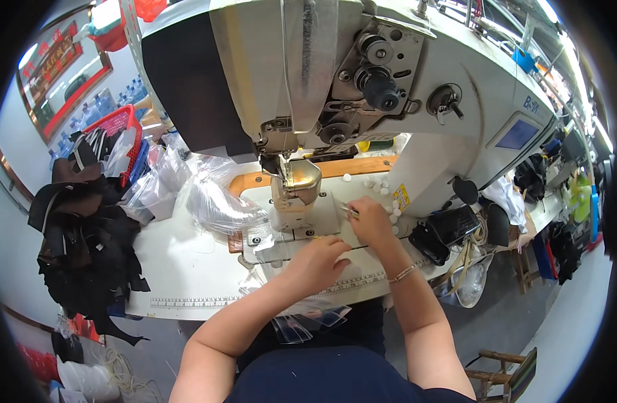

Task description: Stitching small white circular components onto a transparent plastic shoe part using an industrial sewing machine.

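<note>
A post-bed sewing machine [416,87] fills the upper middle, its metal post [295,198] rising from the white table under the needle area. My right hand [370,220] is closed around a small metal tool [349,211], possibly snips or tweezers, just right of the post. My left hand [318,262] lies at the near side of the machine bed, fingers bent and thumb apart, with nothing visible in it. Beside its wrist are pieces of clear plastic film [261,254]. More clear strips [302,326] hang over the table's front edge below my left forearm.
Several white round pieces [384,191] sit right of the post. Clear plastic bags [211,195] lie to the left. Dark fabric pieces [87,235] hang at the far left near a red basket [124,127]. A black pouch [443,234] is at the right; a wooden stool [503,373] stands lower right.
</note>
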Action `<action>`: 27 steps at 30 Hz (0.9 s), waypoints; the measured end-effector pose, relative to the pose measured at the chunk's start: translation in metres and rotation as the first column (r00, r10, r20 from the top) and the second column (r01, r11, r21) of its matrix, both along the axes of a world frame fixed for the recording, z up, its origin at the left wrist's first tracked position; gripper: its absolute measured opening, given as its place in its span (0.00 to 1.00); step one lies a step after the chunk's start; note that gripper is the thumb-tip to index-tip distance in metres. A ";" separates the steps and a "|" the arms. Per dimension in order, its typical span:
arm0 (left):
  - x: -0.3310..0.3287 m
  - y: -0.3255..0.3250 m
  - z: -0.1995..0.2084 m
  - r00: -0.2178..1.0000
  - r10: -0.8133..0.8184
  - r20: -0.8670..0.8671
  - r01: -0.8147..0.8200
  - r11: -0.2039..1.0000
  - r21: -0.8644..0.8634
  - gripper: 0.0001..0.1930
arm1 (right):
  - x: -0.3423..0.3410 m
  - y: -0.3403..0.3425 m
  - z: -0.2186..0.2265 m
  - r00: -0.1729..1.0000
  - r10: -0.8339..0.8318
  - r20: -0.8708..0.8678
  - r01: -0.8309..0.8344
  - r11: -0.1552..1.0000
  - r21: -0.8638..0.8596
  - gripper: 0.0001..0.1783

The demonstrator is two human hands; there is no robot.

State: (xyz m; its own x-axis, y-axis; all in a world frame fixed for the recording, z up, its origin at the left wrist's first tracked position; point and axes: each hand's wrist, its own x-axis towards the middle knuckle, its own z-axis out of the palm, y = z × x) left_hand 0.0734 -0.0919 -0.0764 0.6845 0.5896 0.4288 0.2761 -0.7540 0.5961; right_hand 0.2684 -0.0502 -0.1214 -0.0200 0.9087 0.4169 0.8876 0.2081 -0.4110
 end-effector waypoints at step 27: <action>-0.057 -0.064 -0.021 0.860 0.406 0.308 -0.258 0.868 -0.425 0.03 | -0.080 -0.120 0.026 0.330 -0.115 -0.937 -0.484 0.832 -0.272 0.04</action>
